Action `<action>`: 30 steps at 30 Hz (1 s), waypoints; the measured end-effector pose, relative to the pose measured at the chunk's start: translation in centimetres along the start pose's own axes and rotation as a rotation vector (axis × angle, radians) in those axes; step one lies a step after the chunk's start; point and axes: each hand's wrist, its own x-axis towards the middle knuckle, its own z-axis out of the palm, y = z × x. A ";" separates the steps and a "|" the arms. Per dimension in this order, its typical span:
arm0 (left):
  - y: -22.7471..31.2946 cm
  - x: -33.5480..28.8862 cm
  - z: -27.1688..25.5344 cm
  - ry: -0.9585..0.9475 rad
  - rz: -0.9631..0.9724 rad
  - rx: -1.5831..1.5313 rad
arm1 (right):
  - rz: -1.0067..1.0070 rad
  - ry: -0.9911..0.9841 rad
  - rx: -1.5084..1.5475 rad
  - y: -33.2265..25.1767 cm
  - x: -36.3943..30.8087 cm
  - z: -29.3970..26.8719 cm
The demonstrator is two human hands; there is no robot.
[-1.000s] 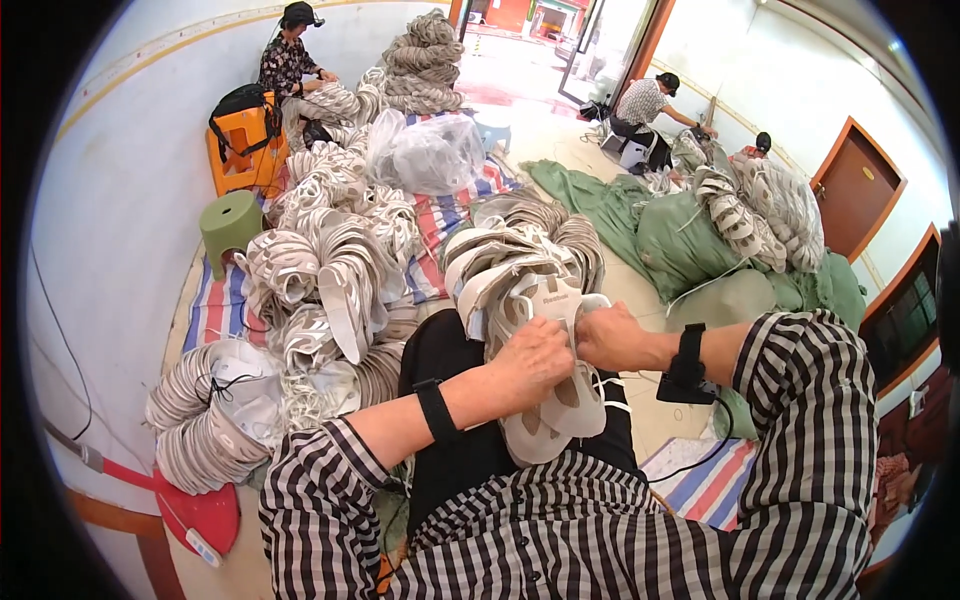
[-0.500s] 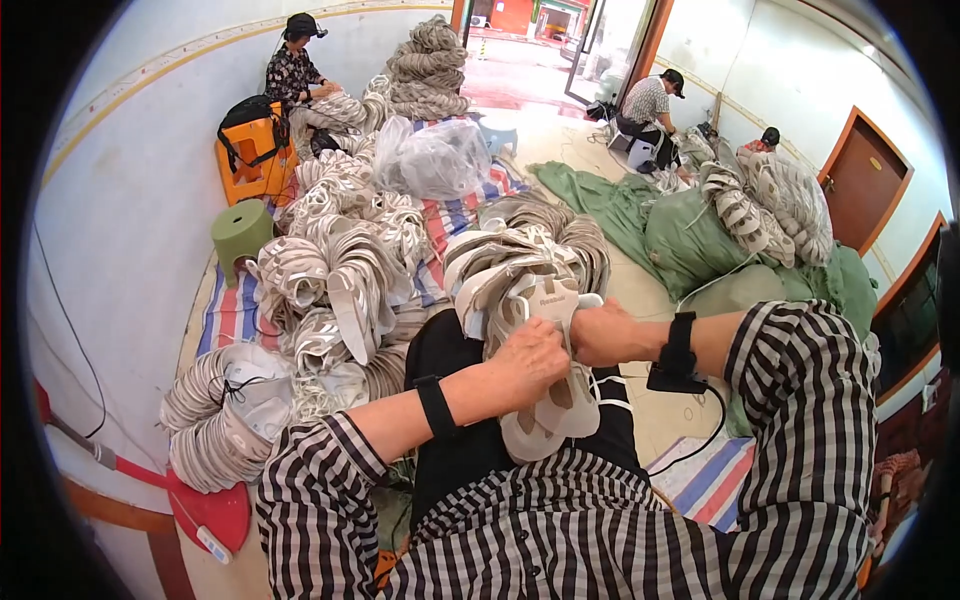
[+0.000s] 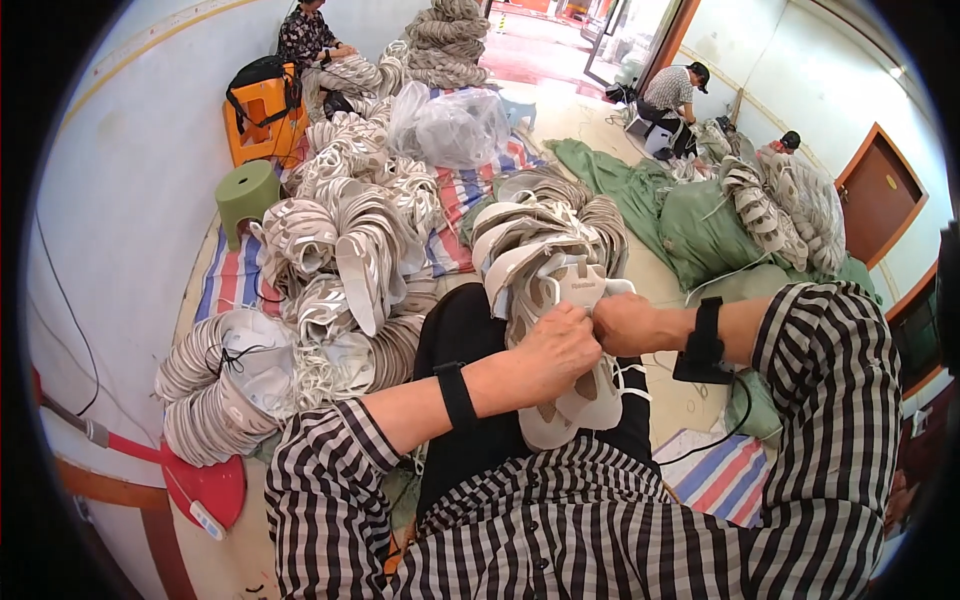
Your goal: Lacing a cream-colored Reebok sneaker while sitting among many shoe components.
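A beige and white shoe upper lies over my lap, toe end toward me, its tongue raised at the far end. My left hand is closed, fingertips pinched together at the middle of the upper. Close against it, my right hand is curled at the upper's right edge; most of its fingertips are hidden. A loose white lace sticks out below the right hand. Just beyond my hands, a bundle of stacked shoe uppers rests against the piece. Black straps circle both my wrists.
Piled shoe uppers cover a striped sheet at left, beside a green stool. Clear plastic bags lie farther back. Green sacks stand at right. Several other people sit at the back. A red round base is at lower left.
The view has tilted slightly down, so the room sits higher in it. Both hands stay together at the same upper, with the left-hand fingers shifted slightly.
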 end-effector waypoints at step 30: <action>0.5 0.1 -1.6 -0.182 -0.183 0.117 | -0.425 0.763 0.661 1.8 -1.0 4.3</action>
